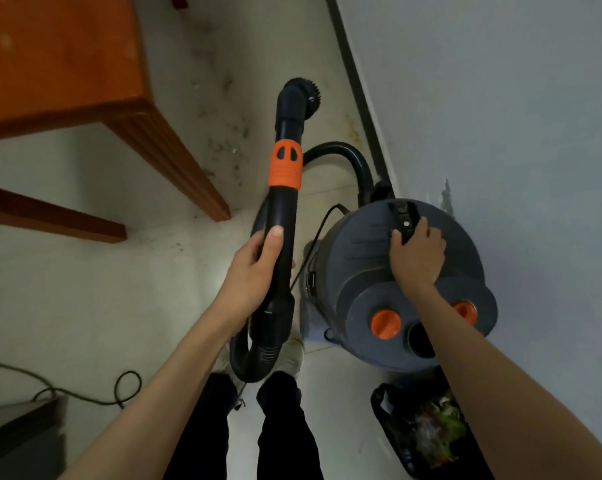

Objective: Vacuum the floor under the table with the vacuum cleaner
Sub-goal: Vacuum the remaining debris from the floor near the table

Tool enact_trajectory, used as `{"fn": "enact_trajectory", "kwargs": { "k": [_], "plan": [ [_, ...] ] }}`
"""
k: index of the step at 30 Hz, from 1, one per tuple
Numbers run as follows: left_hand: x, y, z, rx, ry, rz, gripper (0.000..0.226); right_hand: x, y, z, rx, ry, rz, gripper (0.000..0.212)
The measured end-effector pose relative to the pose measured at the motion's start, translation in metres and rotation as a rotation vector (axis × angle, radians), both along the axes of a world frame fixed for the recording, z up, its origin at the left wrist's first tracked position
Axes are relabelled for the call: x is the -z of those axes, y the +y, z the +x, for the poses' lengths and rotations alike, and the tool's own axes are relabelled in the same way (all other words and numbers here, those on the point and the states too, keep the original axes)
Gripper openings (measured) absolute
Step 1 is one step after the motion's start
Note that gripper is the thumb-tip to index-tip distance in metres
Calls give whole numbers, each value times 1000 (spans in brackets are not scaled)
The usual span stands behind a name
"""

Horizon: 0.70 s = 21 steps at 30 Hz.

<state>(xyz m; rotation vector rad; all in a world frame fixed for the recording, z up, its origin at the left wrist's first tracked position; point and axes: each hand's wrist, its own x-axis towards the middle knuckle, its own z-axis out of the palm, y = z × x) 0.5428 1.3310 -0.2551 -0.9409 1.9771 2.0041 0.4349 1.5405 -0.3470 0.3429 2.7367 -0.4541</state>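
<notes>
My left hand [254, 271] grips the black vacuum wand [284, 209], which has an orange collar and points away from me. Its round brush nozzle [306, 93] hangs above the dirty floor. The grey drum vacuum cleaner [372, 271] stands by the wall on the right, with two orange caps on its lid. My right hand [417, 254] rests on the lid, fingers curled at the black switch panel [401, 216]. The orange wooden table [60, 60] fills the upper left, and its leg [175, 164] reaches the floor. Dust and debris [230, 143] lie on the tiles beside that leg.
A black hose [348, 157] loops from the wand to the drum. A wall with a dark skirting [358, 98] runs along the right. A black bag of rubbish [427, 431] sits at lower right. A cable [85, 393] loops over the floor at lower left. My shoes [292, 355] stand between.
</notes>
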Motion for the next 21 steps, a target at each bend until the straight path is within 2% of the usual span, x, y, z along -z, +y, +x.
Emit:
{"fn": "enact_trajectory", "kwargs": {
  "k": [3,5,7,9,10,12,14,18,21],
  "plan": [
    [-13,-14,19,38,29,-33,30,-21,-38,20,-75,112,-101,47],
    [-21,-25,35,42,31,-68,28,-44,-77,37,-184,187,-322,39],
    [-27,-37,51,44,32,-101,28,-76,-126,52,-99,-4,-695,33],
    [-33,-50,67,49,30,-99,27,-104,-168,65,131,-225,-1090,32],
    [-37,-56,75,52,32,-86,26,-116,-184,73,210,-264,-1197,35],
    [-44,-69,93,60,33,-54,25,-133,-208,88,239,-244,-1243,38],
    [-51,-79,112,56,32,-29,25,-146,-221,105,215,-235,-1202,32],
    [-58,-99,153,100,4,-33,19,-161,-247,140,222,-322,-1154,28],
    [-53,-112,187,112,-52,-65,29,-160,-266,172,243,-407,-1152,25]
  ]
}}
